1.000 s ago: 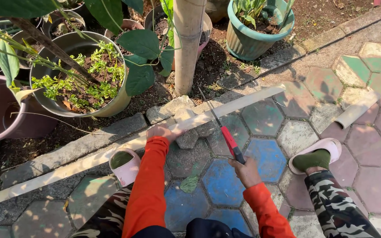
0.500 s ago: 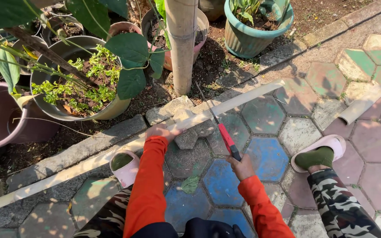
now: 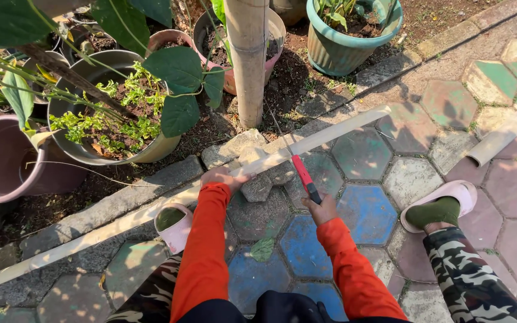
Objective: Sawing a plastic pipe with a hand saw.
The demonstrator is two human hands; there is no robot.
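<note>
While the left hand (image 3: pixel 221 176) presses flat on the long pale bamboo strip (image 3: pixel 151 210) — the right hand (image 3: pixel 321 209) grips a red-handled saw (image 3: pixel 304 177).

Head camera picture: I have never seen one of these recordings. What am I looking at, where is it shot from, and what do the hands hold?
There is no machine here: a person wears a camera on the head, looking down at their own arms in orange sleeves. The left hand presses a long pale bamboo strip that lies across a stone on the painted paving. The right hand grips a red-handled saw, its blade at the strip. Feet in pink slippers stand either side; potted plants sit beyond the kerb.
</note>
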